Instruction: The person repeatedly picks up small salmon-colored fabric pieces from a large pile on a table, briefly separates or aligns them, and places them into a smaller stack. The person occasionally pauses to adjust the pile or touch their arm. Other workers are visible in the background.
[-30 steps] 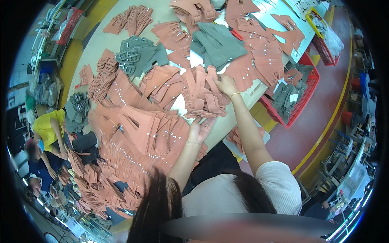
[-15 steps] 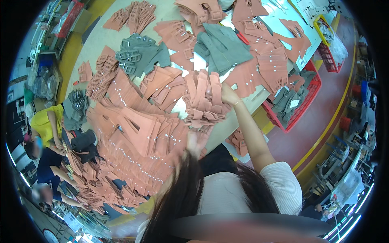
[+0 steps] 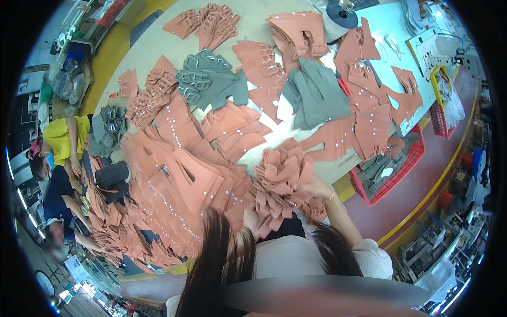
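I count remotely: 2 hands (image 3: 317,187) | 1 held bundle (image 3: 282,177) | 3 grey-green stacks (image 3: 319,98) | 1 large spool (image 3: 334,29) | 2 co-workers (image 3: 60,138)

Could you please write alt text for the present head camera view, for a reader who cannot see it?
A person's left hand and right hand hold a thick bundle of salmon-coloured straps near the body. Before them, a table carries many salmon-coloured cut pieces and some grey-green ones; a red basket stands by its right side.
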The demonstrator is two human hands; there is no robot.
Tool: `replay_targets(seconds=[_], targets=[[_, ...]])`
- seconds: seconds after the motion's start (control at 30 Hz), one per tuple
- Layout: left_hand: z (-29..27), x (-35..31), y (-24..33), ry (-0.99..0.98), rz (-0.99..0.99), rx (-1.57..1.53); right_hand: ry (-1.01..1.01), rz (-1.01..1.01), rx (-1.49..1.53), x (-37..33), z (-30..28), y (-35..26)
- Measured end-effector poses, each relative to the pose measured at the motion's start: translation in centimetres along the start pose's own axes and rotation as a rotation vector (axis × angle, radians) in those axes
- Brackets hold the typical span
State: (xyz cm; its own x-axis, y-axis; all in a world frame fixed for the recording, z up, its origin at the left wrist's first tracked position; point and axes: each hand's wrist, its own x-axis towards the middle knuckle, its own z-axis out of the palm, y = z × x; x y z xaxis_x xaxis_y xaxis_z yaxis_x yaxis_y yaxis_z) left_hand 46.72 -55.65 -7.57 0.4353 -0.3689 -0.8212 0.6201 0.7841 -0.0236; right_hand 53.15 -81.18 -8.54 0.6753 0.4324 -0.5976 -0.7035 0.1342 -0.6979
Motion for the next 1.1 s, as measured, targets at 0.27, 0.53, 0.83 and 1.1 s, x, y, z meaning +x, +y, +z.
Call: replay_targets(seconds=[0.27,0.53,0.83,1.1], targets=[[12.8,2.4,15.5,-0.391,0.184,0.718,0.060,-0.388,0.654,6.6,5.6,-6.9],[44.8,13.1,30.4,-0.025,0.783,1.630,0.076,-1.050,1.112,31.0,4.4,-23.8],[57.7,33.3,31.6,-0.194,0.760,1.784,0.449,-1.073,1.381,48.6,-3.9,-31.1],[52.7,42.1,29.9,0.412,1.039,2.240,1.098,-1.064,0.236,52.4,-5.7,-24.6]])
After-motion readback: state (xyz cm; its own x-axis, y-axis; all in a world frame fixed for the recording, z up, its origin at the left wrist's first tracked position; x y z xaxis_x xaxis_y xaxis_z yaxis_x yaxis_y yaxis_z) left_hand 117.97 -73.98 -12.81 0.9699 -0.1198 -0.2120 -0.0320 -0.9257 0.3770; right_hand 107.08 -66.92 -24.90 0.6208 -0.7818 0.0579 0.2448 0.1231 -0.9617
